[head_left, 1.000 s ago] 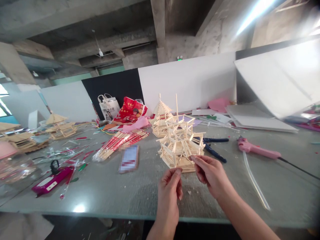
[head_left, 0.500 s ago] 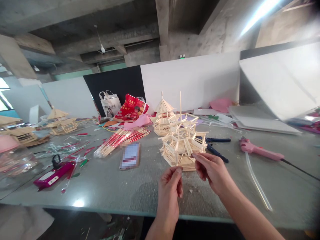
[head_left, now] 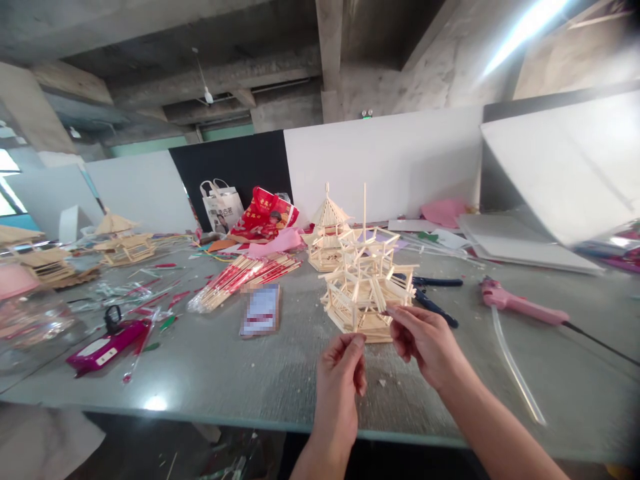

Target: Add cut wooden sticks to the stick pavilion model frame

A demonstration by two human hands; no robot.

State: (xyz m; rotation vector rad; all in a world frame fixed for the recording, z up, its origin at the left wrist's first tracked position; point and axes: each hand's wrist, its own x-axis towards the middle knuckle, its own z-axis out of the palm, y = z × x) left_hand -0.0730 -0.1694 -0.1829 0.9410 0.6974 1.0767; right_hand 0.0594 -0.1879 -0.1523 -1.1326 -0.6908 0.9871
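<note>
both hands pinched | right hand (head_left: 425,341) on stick model (head_left: 367,287) | left hand (head_left: 339,373) — contents unseen

Stick pavilion (head_left: 367,287): bare pale wood, matt, unpainted. Table (head_left: 250,380): grey, smooth, with a dull sheen and patches of glare. Glue gun (head_left: 520,303): pink moulded plastic, slightly glossy. Glue stick (head_left: 515,367): translucent, smooth. Bundled sticks (head_left: 245,279): wood in red paper sleeves.

Bare tabletop (head_left: 225,373) left of stick pavilion (head_left: 367,283)
</note>
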